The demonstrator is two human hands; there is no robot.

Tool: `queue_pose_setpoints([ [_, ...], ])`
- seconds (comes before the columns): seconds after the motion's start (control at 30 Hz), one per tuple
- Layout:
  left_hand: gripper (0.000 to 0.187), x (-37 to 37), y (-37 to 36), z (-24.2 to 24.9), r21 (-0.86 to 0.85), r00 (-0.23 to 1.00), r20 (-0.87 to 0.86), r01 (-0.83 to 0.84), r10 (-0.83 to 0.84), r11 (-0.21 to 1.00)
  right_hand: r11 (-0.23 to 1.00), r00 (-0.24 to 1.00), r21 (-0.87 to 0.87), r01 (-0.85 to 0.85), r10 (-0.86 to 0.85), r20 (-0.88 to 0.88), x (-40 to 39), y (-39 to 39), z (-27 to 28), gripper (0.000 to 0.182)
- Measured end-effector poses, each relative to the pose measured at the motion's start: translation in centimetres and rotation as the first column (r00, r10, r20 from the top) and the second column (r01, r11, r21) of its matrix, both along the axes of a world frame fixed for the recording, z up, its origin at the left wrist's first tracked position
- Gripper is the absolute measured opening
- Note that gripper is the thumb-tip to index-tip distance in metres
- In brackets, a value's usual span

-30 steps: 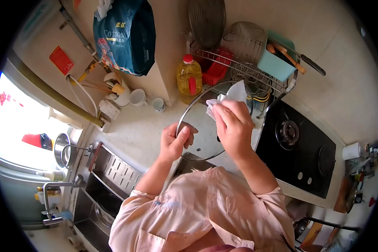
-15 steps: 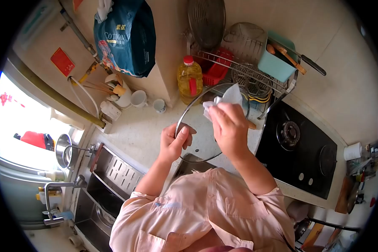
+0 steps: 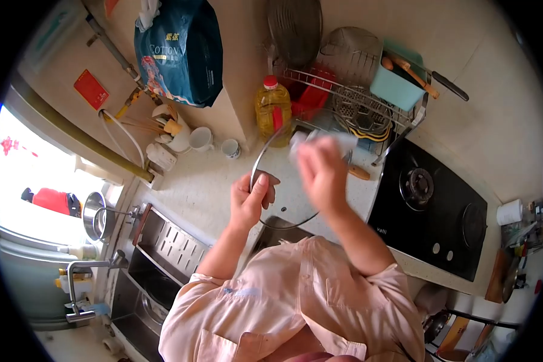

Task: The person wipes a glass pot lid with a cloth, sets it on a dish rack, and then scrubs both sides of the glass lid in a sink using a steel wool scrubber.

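Head view, and I can see the pale pink shirt (image 3: 265, 295) of the person closest, with both bare forearms reaching out from it over the pale counter (image 3: 202, 187). The left hand (image 3: 251, 199) has a clear round lid (image 3: 291, 181) by its metal rim, thumb on one side and fingers curled round the other, a firm closed hold. That lid is up above the counter, tilted, between the two hands. The right hand (image 3: 323, 178) is blurred, but it's pinching a crumpled white cloth (image 3: 339, 142) over the lid's far part; whether the cloth touches the glass I can't tell. Off to the left of the person sits a steel sink (image 3: 123, 301) with its tap (image 3: 81, 265), and to the right a black stove (image 3: 428, 235). A wooden handle (image 3: 359, 173) lies on the counter just beside the stove. Farther back stand a white mug (image 3: 201, 139), a small cup (image 3: 231, 149) and a red-capped oil bottle (image 3: 273, 111). Beside the bottle is a wire rack (image 3: 374, 99) with a red basket (image 3: 312, 93) and a light green box (image 3: 397, 87) of utensils. Over to the left, a dark teal bag (image 3: 184, 57) hangs by the wall.
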State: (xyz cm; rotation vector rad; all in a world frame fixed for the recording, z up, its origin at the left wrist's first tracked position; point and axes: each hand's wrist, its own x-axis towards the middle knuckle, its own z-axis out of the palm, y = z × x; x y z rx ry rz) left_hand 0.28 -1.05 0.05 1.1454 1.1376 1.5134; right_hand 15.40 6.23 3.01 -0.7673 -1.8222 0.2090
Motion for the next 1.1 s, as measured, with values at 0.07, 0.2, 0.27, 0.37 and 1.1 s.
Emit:
queue_pose_setpoints([
  [0.07, 0.036, -0.6, -0.1, 0.2, 0.025, 1.000, 0.017, -0.025, 0.024, 0.999, 0.977, 0.980, -0.113, 0.180, -0.187, -0.061, 1.5, 4.1, 0.0, 0.010],
  [0.2, 0.039, -2.4, -0.1, -1.0, 0.105, 0.990, 0.119, -0.084, 0.072, 0.991, 0.794, 0.906, -0.585, -0.166, -0.111, -0.408, 4.0, 6.8, -4.1, 0.020],
  [0.27, 0.036, -2.8, -0.1, -1.7, 0.111, 0.978, 0.207, -0.055, 0.031, 0.992, 0.844, 0.873, -0.521, -0.128, -0.154, -0.464, 4.0, 6.7, -6.8, 0.024],
  [0.37, 0.033, -3.5, -0.1, -3.1, 0.112, 0.953, 0.294, 0.039, -0.071, 0.993, 0.755, 0.822, -0.611, -0.239, -0.177, -0.541, 5.0, 6.3, -5.8, 0.028],
  [1.1, 0.027, 0.8, 3.7, 1.5, 0.206, 0.939, 0.045, -0.344, 0.342, 0.916, 0.947, 0.940, -0.175, -0.269, 0.298, 0.167, -3.2, -7.2, -4.6, 0.065],
])
